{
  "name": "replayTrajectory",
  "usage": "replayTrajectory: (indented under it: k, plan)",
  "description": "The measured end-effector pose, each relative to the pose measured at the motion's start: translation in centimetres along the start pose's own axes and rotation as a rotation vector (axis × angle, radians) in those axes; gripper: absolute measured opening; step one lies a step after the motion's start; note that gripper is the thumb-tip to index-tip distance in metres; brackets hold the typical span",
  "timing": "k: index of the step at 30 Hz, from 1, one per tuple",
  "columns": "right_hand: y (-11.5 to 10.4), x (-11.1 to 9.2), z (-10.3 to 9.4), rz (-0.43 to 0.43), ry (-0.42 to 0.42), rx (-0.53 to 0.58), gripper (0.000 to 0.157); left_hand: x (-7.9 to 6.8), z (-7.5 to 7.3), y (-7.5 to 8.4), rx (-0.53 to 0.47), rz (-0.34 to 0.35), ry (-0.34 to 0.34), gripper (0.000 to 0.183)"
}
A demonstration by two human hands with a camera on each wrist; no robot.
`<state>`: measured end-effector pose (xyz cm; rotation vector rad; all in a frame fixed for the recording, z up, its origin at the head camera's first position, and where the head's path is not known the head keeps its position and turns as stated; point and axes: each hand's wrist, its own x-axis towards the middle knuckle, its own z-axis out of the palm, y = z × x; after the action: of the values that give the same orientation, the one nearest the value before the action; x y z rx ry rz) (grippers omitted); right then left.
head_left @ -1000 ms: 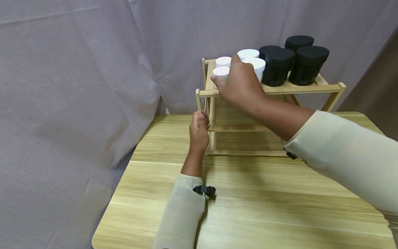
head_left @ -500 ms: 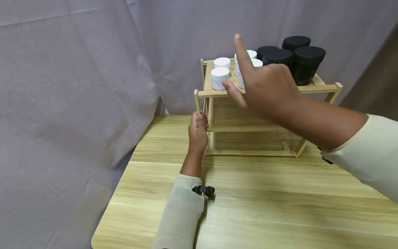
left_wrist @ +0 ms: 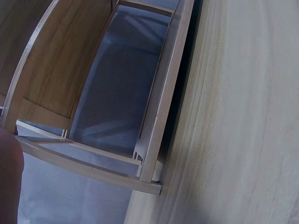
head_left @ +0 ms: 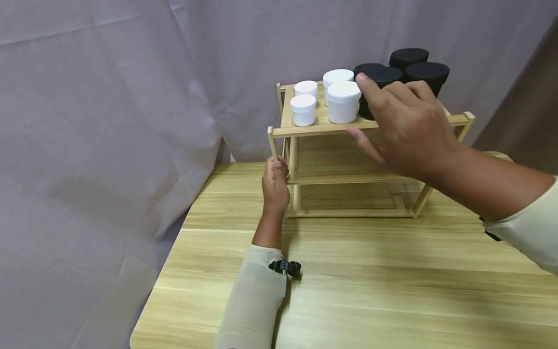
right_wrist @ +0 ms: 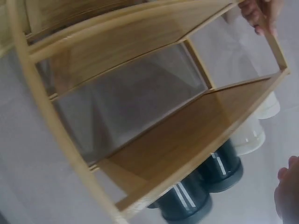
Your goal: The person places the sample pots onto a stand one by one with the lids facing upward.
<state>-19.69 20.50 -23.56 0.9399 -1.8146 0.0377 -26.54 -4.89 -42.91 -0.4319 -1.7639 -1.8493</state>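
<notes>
On the top shelf of a light wooden rack [head_left: 348, 180] stand two small white lidded jars [head_left: 303, 115] at the left. Two bigger white jars [head_left: 342, 107] are beside them, then several black lidded jars [head_left: 426, 72] at the right. My left hand [head_left: 275, 186] grips the rack's front left post below the top shelf. In the air before the black jars is my right hand [head_left: 407, 128], holding nothing, thumb and index finger apart; it hides part of those jars. The right wrist view shows the right hand [right_wrist: 287, 191] at its edge, apart from the rack.
The rack has a middle shelf and a bottom shelf [head_left: 348, 196] under the jars. It stands on a wood-grain table [head_left: 370, 291] with a rounded left corner. A grey curtain [head_left: 131, 121] hangs behind and at the left.
My right hand has come off the white jars and moved to the right, and they show fully now. The left hand keeps its grip on the post.
</notes>
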Motion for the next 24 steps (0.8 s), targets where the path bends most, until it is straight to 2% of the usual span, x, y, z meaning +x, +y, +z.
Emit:
replayTrajectory:
  k: [3, 8, 12, 17, 20, 22, 24]
  plan:
    - [0.2, -0.6, 0.0, 0.015, -0.009, 0.009, 0.073, -0.1, -0.2, 0.1, -0.005, -0.003, 0.008, 0.037]
    - [0.1, -1.2, 0.8, 0.037, 0.120, -0.001, 0.069, 0.0, -0.6, 0.4, -0.030, 0.019, 0.003, 0.037]
    - [0.0, -1.8, 0.8, 0.104, 0.183, -0.007, 0.072, 0.1, -1.1, 0.7, -0.058, 0.044, -0.032, 0.046]
    - [0.3, -3.1, 0.3, 0.211, 0.162, 0.024, 0.079, 0.1, -2.1, 0.8, -0.040, 0.055, -0.038, 0.065]
    - [0.7, -3.9, 0.0, 0.271, 0.149, 0.040, 0.085, 0.1, -2.6, 1.0, -0.015, 0.049, -0.038, 0.057]
    - [1.1, -4.3, -0.1, 0.308, 0.124, 0.043, 0.092, 0.1, -3.0, 1.2, 0.038, 0.043, -0.027, 0.050]
    - [1.4, -4.7, -0.4, 0.348, 0.082, 0.047, 0.100, 0.1, -3.5, 1.5, 0.118, 0.043, -0.014, 0.049]
